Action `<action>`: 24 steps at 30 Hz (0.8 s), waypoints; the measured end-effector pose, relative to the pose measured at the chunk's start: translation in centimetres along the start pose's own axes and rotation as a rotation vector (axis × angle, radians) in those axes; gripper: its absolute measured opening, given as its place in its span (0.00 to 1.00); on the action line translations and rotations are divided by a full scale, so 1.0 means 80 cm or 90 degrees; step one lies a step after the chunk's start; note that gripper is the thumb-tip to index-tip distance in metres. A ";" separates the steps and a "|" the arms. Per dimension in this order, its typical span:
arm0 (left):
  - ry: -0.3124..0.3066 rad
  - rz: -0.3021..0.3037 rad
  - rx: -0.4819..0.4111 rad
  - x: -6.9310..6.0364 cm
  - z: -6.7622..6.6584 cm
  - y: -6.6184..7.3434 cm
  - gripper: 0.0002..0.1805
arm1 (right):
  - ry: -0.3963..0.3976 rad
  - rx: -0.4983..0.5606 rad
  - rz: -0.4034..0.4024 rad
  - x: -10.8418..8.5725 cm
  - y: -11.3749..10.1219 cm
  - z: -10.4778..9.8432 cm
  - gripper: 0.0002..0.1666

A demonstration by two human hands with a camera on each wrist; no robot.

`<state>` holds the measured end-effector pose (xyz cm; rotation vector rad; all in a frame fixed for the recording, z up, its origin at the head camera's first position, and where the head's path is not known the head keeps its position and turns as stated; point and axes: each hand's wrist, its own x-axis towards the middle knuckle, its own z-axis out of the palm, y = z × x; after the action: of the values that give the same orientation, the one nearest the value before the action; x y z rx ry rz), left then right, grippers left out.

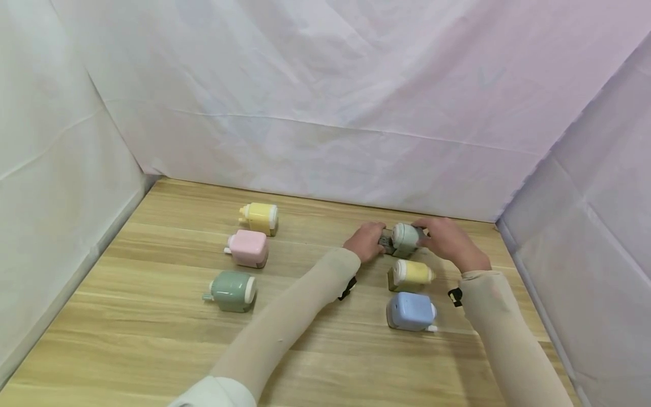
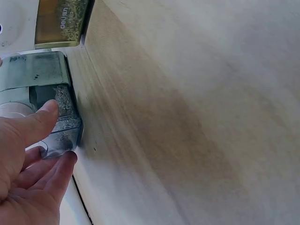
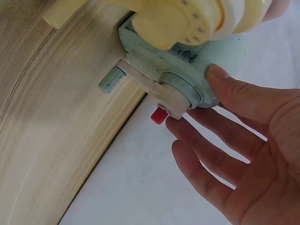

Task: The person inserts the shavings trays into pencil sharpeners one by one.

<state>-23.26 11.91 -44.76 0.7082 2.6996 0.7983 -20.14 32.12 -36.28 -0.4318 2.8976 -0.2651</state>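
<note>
At the back right of the table, both hands are on a grey-green crank pencil sharpener (image 1: 405, 237). My left hand (image 1: 365, 242) pinches its clear shavings drawer (image 2: 65, 105), thumb on top and fingers at the end; the drawer sticks out from the body, with dark shavings inside. On the crank side, my right hand (image 1: 450, 242) grips the body, its thumb (image 3: 229, 86) pressed on the shell and fingers behind. A pale crank arm (image 3: 140, 79) with a green knob and a small red piece (image 3: 159, 115) shows in the right wrist view.
Nearer me stand a yellow sharpener (image 1: 414, 273) and a blue sharpener (image 1: 411, 311). On the left, yellow (image 1: 261, 216), pink (image 1: 249, 249) and dark green (image 1: 232, 292) sharpeners form a row. White cloth (image 1: 315, 130) hangs behind the wooden table (image 1: 127, 316) and at both sides.
</note>
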 end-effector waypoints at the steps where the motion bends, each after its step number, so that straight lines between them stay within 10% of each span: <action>1: 0.003 0.000 0.000 0.000 0.000 0.001 0.35 | 0.000 -0.001 0.000 0.000 0.001 0.000 0.28; 24: 0.014 0.008 -0.013 -0.002 0.008 0.014 0.35 | 0.000 -0.001 0.001 0.005 -0.007 -0.001 0.27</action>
<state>-22.50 12.93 -44.68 0.7161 2.7050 0.8392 -20.39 31.52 -36.14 -0.4298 2.8984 -0.2616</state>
